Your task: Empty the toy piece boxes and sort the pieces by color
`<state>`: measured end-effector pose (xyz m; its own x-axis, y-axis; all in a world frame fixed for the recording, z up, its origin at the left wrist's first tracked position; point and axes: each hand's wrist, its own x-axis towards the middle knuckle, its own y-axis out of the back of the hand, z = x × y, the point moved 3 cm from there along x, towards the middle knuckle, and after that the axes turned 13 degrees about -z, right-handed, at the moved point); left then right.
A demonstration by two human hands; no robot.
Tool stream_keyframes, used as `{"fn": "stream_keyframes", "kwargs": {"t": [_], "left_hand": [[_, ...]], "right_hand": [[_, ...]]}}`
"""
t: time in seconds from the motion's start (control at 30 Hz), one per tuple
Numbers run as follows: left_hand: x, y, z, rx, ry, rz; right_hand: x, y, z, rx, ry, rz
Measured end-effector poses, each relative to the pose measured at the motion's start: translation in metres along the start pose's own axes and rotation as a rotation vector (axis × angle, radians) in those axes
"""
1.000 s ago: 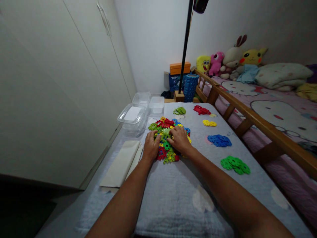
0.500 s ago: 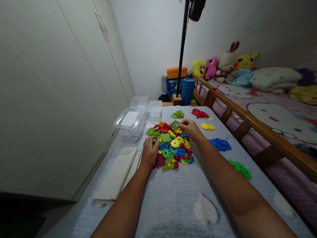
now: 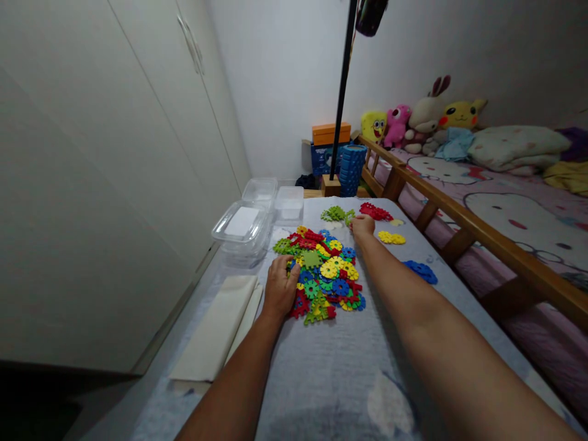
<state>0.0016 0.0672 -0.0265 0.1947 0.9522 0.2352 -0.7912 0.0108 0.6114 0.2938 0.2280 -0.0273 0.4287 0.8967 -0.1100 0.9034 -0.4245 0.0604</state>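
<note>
A mixed heap of plastic building pieces (image 3: 321, 275) in red, yellow, blue and green covers the middle of the table. My left hand (image 3: 281, 283) rests against the heap's left edge, fingers apart. Beyond the heap, my right hand (image 3: 364, 225) pinches a light green building piece (image 3: 350, 217) close to the light green pile (image 3: 334, 213). Sorted piles lie along the right: red pieces (image 3: 375, 211) just past my right hand, yellow pieces (image 3: 391, 237) beside it, and blue pieces (image 3: 421, 271) nearer, partly hidden by my forearm.
Clear plastic containers (image 3: 241, 222) stand at the back left. A folded cream cloth (image 3: 215, 331) lies at the left side. The wooden bed rail (image 3: 459, 233) runs along the right edge, and a black pole (image 3: 340, 92) rises behind the table.
My right hand has moved from the heap toward the back right, carrying a light green piece to the light green pile. My left hand stays at the heap. My forearm now hides the bright green pile.
</note>
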Motion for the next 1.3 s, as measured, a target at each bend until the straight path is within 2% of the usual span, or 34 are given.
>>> {"fn": "stream_keyframes", "kwargs": {"t": [0.1,0.33,0.57,0.8,0.93,1.07,1.2,1.3], "left_hand": [[-0.001,0.0,0.001,0.004,0.0,0.001],[0.0,0.0,0.001,0.008,0.003,-0.005],[0.0,0.0,0.003,0.022,-0.009,-0.011],[0.001,0.0,0.002,0.036,-0.008,-0.018],[0.0,0.001,0.004,0.038,-0.007,-0.019],[0.0,0.0,0.004,0.042,-0.005,-0.004],[0.0,0.0,0.002,0.045,-0.007,0.025],[0.0,0.0,0.0,0.041,-0.007,0.041]], "right_hand": [[0.002,-0.002,0.002,0.049,-0.042,0.089],[0.007,-0.012,0.002,0.078,-0.095,0.046],[0.006,-0.009,0.009,-0.147,-0.021,0.0],[-0.002,-0.005,0.002,-0.362,0.117,-0.103],[-0.016,-0.016,-0.002,-0.427,0.185,-0.219],[-0.034,-0.043,-0.004,-0.474,0.25,-0.42],[-0.052,-0.07,-0.005,-0.671,0.348,-0.677],[-0.064,-0.077,-0.007,-0.795,0.379,-0.789]]}}
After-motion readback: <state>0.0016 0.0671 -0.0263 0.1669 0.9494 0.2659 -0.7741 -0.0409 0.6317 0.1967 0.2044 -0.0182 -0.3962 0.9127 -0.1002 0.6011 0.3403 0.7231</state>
